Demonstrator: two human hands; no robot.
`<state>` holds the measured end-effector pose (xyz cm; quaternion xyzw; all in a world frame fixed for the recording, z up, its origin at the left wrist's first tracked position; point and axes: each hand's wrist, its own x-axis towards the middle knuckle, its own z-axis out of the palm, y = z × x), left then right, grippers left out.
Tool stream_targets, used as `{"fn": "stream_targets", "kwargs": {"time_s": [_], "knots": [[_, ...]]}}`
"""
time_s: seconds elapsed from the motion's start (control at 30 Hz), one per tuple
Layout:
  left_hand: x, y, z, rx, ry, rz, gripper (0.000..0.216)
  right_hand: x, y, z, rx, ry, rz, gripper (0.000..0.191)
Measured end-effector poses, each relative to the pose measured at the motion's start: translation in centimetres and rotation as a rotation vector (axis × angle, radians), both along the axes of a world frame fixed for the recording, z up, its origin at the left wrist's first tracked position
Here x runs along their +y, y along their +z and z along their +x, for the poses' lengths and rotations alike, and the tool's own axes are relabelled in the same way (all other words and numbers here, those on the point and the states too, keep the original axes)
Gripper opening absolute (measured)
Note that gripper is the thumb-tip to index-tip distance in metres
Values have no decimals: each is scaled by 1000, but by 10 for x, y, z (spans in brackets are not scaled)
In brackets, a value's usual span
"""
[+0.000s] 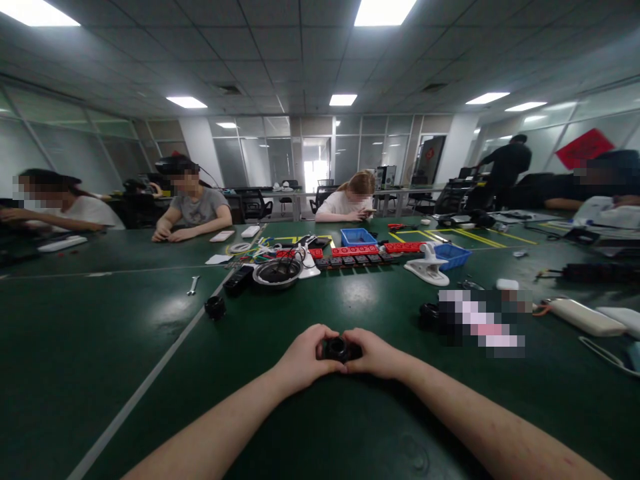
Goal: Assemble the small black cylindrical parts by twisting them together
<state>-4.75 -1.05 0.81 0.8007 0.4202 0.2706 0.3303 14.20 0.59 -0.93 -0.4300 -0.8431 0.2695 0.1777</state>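
Between my two hands is a small black round part (336, 348) with a hole in its middle, just over the green table (240, 413). My left hand (306, 357) curls its fingers and thumb around the left side. On the other side, my right hand (376, 355) is closed around the right edge. Both thumbs meet at the near side, and much of the part is hidden by fingers. Farther left on the table stands a similar-looking black cylindrical piece (215, 308). A small wrench (193, 286) lies behind that piece.
Ahead lie a round metal-rimmed part (277, 273), red strips (354, 251), a white clamp stand (428, 265) and blue bins (358, 237) (451, 255). To the right is a beige case (583, 316) near a blurred-out patch. Several people sit around the table.
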Motion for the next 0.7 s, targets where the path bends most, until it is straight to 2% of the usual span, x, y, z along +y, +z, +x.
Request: {"fn": "stream_targets", "kwargs": {"time_s": [0.17, 0.3, 0.37, 0.43, 0.57, 0.63, 0.7], "knots": [[-7, -3, 7, 56, 182, 73, 37, -10, 1, -14, -187, -179, 203, 40], [-8, -3, 6, 41, 152, 87, 35, -19, 6, -21, -274, -204, 354, 47], [-7, -2, 4, 28, 87, 83, 35, -20, 9, -19, -235, -165, 336, 53], [-6, 0, 1, 18, 16, 74, 36, -20, 11, -14, -167, -86, 255, 54], [-4, 3, -5, 10, -73, 50, 39, -13, 14, -1, -62, 69, 74, 34], [-3, 3, -5, 9, -75, 36, 39, -9, 13, 3, -35, 92, 37, 25], [-3, 3, -4, 11, -63, 23, 37, -7, 11, 3, -23, 72, 21, 23]]}}
